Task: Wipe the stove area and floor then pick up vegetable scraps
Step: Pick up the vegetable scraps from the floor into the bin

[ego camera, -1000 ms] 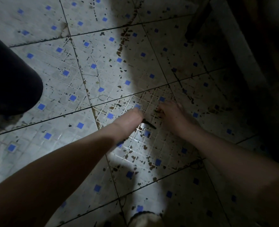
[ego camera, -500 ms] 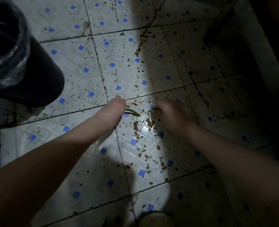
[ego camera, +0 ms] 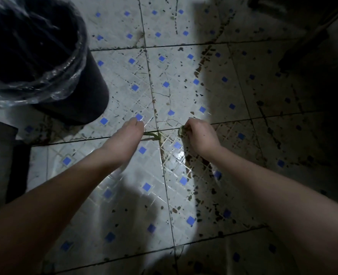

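Green strip point(ego camera: 152, 135): a thin, limp stalk or peel, feather-light and probably damp and clingy; best nipped at one end. It sticks out of the left hand's grip toward the right hand.
Green curl point(ego camera: 181, 131): a small, soft coiled scrap at the right hand's fingertips, low over the tiles.
Left hand point(ego camera: 127, 135): fingers turned down and hidden; the strip's end vanishes beneath them, so I judge it pinched there.
Right hand point(ego camera: 201, 133): fingers curled in tight, pinching the curl.
Floor point(ego camera: 124, 195): glossy wet tile under both hands, speckled with dark bits.
Bin point(ego camera: 88, 92): dark, plastic-lined, just beyond the left hand.
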The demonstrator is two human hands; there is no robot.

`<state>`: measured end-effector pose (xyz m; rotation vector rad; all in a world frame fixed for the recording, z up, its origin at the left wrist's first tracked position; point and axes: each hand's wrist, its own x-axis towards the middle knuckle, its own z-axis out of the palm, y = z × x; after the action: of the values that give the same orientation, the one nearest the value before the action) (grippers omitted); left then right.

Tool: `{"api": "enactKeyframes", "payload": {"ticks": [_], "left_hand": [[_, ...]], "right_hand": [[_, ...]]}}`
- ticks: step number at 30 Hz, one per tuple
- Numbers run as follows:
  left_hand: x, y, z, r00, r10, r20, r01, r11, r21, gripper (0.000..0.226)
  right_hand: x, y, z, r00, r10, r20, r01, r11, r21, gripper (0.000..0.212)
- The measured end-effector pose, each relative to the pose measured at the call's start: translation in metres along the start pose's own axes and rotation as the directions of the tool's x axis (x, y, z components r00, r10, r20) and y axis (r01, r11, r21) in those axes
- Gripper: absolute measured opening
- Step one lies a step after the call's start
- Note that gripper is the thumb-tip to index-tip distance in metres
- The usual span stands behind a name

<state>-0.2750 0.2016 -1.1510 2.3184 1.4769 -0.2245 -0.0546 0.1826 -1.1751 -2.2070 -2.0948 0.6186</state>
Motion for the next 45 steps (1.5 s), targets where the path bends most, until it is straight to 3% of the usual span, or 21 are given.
{"api": "enactKeyframes", "payload": {"ticks": [7, 18, 33, 40, 45], "left_hand": [[-0.002, -0.008, -0.001, 0.998, -0.056, -0.023, 0.054, 0.997, -0.047, 0.032], [-0.002, -0.007, -0.007, 0.998, -0.048, -0.044, 0.047, 0.998, -0.029, 0.028], [-0.026, -0.014, -0.054, 0.992, -0.066, -0.104, 0.07, 0.997, 0.04, 0.041], [-0.041, -0.016, -0.103, 0.969, -0.047, -0.244, 0.078, 0.99, 0.118, 0.034], [-0.048, -0.021, -0.146, 0.927, -0.038, -0.374, 0.075, 0.994, 0.085, 0.026]], "right_hand": [[0.003, -0.001, 0.015, 0.999, -0.05, -0.008, 0.049, 0.994, -0.095, 0.039], [-0.001, -0.003, 0.014, 0.984, -0.168, 0.061, 0.178, 0.951, -0.253, 0.038], [0.007, -0.027, -0.03, 0.979, -0.199, -0.053, 0.184, 0.96, -0.21, 0.047], [0.01, -0.066, -0.074, 0.959, -0.266, -0.097, 0.249, 0.955, -0.163, 0.046], [0.013, -0.099, -0.107, 0.915, -0.381, -0.132, 0.353, 0.915, -0.196, 0.041]]}}
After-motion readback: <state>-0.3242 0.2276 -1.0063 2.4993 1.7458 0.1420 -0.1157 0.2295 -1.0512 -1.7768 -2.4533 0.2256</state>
